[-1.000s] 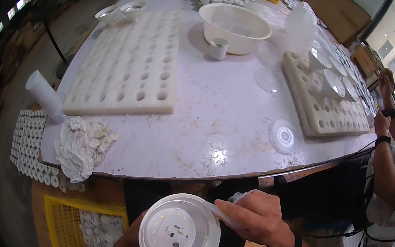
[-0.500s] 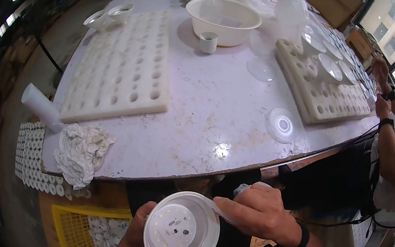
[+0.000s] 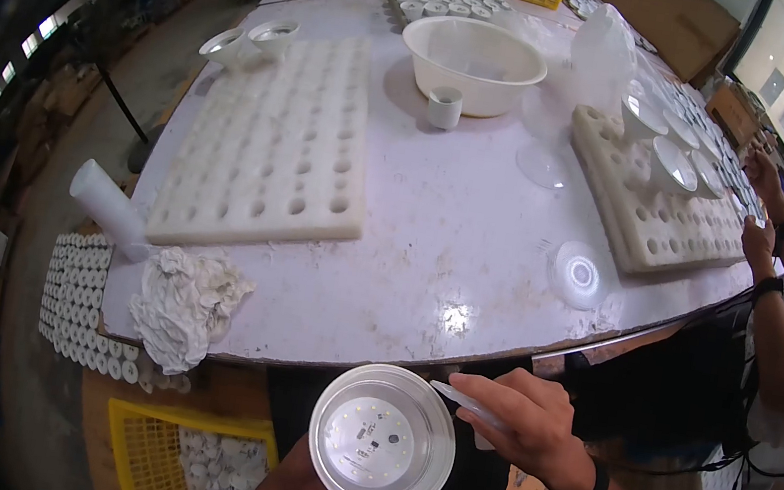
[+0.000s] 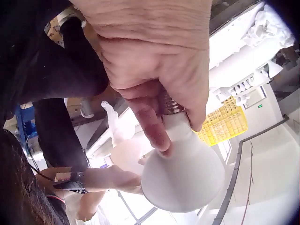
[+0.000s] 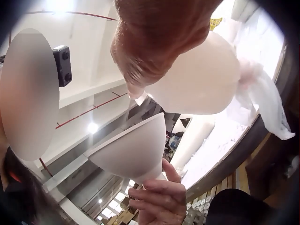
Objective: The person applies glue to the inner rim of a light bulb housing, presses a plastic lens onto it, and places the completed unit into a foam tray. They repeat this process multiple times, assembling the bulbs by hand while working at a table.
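Observation:
My left hand (image 4: 154,56) grips a white LED bulb (image 4: 185,173) by its neck, with part of the metal screw base (image 4: 172,105) showing between the fingers. In the head view the open bulb (image 3: 382,439) faces up, a round board with small yellow LEDs inside; it partly hides the left hand (image 3: 294,482). My right hand (image 3: 527,424) pinches a thin translucent cover (image 3: 470,403) beside the bulb's right rim. The right wrist view shows this cover (image 5: 201,79) above the bulb (image 5: 136,150), a gap between them. White filmy material (image 5: 267,103) hangs beyond it.
Foam trays with holes (image 3: 270,148) (image 3: 652,211) lie on the table, several bulb housings (image 3: 674,164) in the right one. A white basin (image 3: 472,66), a small white cup (image 3: 444,109), clear covers (image 3: 578,274) and a crumpled cloth (image 3: 188,307) are there. Another person's arms (image 3: 781,330) are at right.
The bulb has risen slightly. My right hand's fingers look straighter, and the filmy clump earlier seen behind it no longer shows in the head view. The head view has shifted a little.

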A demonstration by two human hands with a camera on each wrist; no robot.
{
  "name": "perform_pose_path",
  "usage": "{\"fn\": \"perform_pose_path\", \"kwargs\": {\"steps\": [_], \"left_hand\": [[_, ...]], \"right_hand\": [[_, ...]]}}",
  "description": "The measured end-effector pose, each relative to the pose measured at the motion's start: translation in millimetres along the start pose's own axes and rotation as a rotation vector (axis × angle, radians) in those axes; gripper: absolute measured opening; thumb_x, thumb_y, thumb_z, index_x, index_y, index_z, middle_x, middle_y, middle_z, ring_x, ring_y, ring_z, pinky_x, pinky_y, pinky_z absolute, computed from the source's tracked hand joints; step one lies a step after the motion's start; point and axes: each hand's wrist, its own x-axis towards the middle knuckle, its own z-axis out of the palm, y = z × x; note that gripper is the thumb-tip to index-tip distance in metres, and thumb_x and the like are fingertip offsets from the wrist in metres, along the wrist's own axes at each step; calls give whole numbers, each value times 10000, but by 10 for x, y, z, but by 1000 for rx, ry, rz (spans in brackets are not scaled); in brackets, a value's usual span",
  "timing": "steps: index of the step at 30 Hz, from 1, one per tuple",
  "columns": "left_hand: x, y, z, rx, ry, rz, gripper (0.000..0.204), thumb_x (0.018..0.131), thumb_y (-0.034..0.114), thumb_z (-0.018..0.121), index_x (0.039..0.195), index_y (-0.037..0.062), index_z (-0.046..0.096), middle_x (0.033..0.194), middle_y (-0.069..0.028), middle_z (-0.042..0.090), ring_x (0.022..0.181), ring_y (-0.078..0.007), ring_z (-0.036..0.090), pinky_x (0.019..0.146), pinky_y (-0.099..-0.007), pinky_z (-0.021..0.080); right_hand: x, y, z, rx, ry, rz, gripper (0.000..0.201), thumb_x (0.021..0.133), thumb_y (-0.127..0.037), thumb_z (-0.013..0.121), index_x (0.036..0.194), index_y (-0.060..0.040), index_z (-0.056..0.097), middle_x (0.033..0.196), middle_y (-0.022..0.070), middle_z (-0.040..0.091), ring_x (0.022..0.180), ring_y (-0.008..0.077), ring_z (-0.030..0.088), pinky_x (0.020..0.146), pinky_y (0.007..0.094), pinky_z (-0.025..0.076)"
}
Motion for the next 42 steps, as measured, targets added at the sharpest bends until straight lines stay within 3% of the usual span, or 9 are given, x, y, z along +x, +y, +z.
{"fn": "perform_pose_path", "kwargs": {"steps": [2,4,14,20,23,26,28,34,42], "left_hand": [[19,3,34,58,1,21,506,950,391,353,1347,77,339,1330,-161,421,1201,-272,457,997,-413,416],[27,37,92,-149,55,-9,548,894,329,537,1322,31,369,1277,-166,476,1147,-243,518,950,-382,460],[-20,73,119,-197,97,-74,527,892,299,543,1308,16,386,1266,-160,488,1127,-229,529,944,-371,464],[-65,-57,-39,-14,169,-56,411,928,288,457,1221,1,470,1173,-168,548,1036,-238,577,859,-344,511],[-90,-133,-243,-7,118,-44,491,882,230,557,1290,0,410,1218,-138,528,1085,-207,554,917,-351,475],[-100,-196,-399,487,147,-15,455,889,220,543,1266,-11,433,1169,-138,559,1050,-211,575,905,-349,482],[-119,-208,-374,-76,215,-102,431,900,227,520,1244,-24,450,1134,-140,580,1022,-222,590,906,-355,482],[1,88,139,-51,160,5,415,911,291,497,1205,-1,479,1137,-171,565,1016,-252,587,843,-359,523],[46,88,117,-222,81,-1,499,910,295,491,1285,-19,392,1218,-197,513,1095,-259,553,903,-382,496]], "right_hand": [[5,13,27,13,-18,-15,430,686,-101,750,1092,-69,612,634,39,544,518,162,533,443,274,418],[13,28,62,50,-20,-26,418,693,-87,741,1090,-67,612,628,38,537,507,157,522,432,279,409],[28,67,120,26,-45,-49,434,688,-92,740,1103,-79,611,617,25,514,507,149,516,430,273,408],[9,85,130,19,-66,-41,456,688,-94,738,1124,-94,606,622,16,508,514,142,517,434,271,409],[9,87,126,16,-87,-37,463,688,-91,737,1131,-97,602,624,13,508,513,140,515,441,271,412],[12,84,129,13,-89,-43,469,682,-93,739,1131,-100,602,616,8,500,500,138,500,434,270,401],[-1,89,135,-37,-63,-59,476,675,-112,745,1129,-104,603,610,0,490,486,133,482,420,268,380],[14,72,97,-86,-47,-72,418,657,-146,759,1053,-102,635,594,-9,470,463,124,452,400,265,350],[10,104,97,-111,-13,-125,317,655,-153,756,948,-91,654,565,-12,443,432,121,425,378,266,327]]}}
